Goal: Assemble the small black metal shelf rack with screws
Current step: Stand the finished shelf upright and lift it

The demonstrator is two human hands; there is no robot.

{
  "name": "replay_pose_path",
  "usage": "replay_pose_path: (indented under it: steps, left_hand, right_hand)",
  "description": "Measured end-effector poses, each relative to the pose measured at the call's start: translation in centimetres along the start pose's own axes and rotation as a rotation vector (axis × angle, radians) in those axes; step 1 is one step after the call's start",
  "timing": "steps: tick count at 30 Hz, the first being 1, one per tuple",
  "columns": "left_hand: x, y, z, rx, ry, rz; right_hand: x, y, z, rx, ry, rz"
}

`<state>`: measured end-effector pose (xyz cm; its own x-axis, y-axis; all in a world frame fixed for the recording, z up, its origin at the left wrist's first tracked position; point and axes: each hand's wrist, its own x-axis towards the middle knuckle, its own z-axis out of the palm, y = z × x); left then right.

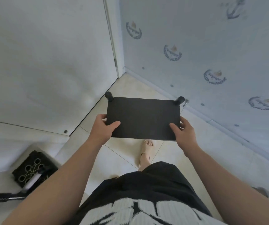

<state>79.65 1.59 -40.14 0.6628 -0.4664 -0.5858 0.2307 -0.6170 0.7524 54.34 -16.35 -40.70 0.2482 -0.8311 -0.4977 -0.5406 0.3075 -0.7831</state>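
Note:
I hold the small black metal shelf rack (142, 117) level in front of me, above the tiled floor, its flat black top facing up. Two black round feet stick out past its far corners, one at the far left (109, 96) and one at the far right (179, 100). My left hand (103, 127) grips the near left edge, thumb on top and fingers underneath. My right hand (183, 131) grips the near right edge the same way. The underside and any screws are hidden.
A white door (49, 62) stands to the left and a patterned blue wall (211, 54) to the right, meeting in a corner ahead. A black box (33, 169) and a black-handled tool (3, 197) lie at lower left. My sandalled foot (146, 151) is on the tiles.

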Motion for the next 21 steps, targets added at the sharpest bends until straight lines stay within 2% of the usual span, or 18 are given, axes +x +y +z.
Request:
replay_pose_path:
  steps: [10, 21]
  left_hand:
    - [12.0, 11.6, 7.4, 0.148, -0.072, 0.056]
    - [31.3, 18.9, 12.1, 0.381, -0.266, 0.046]
  right_hand:
    - [13.0, -5.7, -3.5, -0.017, 0.033, 0.085]
    - [27.6, -8.9, 0.2, 0.057, 0.179, 0.303]
